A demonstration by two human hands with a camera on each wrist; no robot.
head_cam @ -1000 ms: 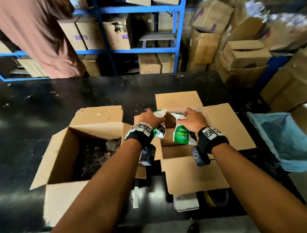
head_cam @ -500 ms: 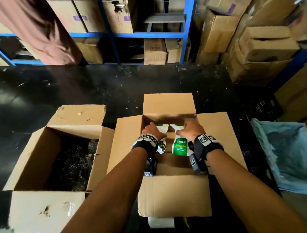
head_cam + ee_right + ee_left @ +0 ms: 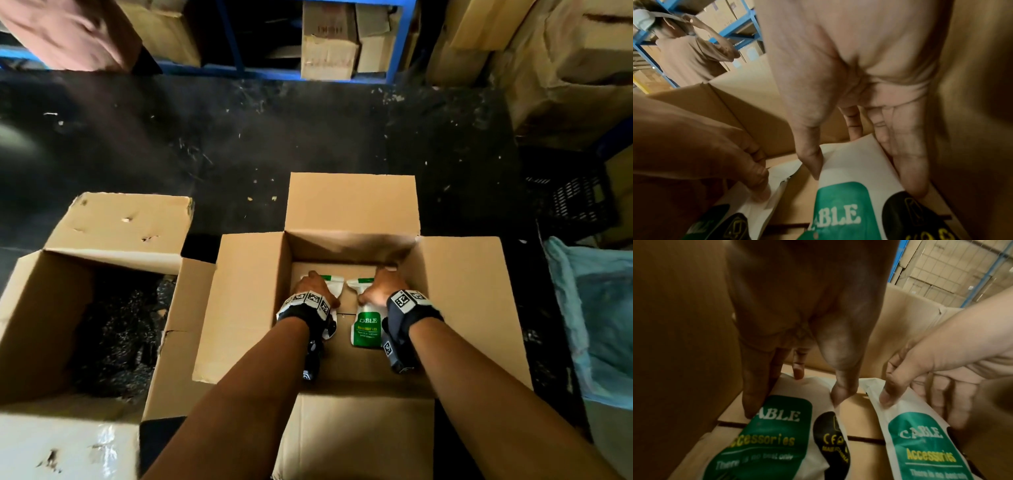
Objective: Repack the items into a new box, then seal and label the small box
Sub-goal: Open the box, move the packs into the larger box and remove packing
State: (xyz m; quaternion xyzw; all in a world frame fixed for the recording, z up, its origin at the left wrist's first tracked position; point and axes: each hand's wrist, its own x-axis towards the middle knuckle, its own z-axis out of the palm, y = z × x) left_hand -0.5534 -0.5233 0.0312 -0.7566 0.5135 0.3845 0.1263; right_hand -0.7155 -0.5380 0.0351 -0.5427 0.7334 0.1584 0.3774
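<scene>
Two pouches are down on the floor of the new box now — a second ago you had them up at the rim. Old box on the left looks emptied of pouches. Your left hand pinches the top of the left pouch, thumb and fingers curled on its edges; your right hand grips the right pouch the same way. Next is probably letting go — sealing and labelling aren't started.

I find a warehouse packing area: blue steel shelving loaded with cartons, stacked cardboard boxes, a scuffed black table.
</scene>
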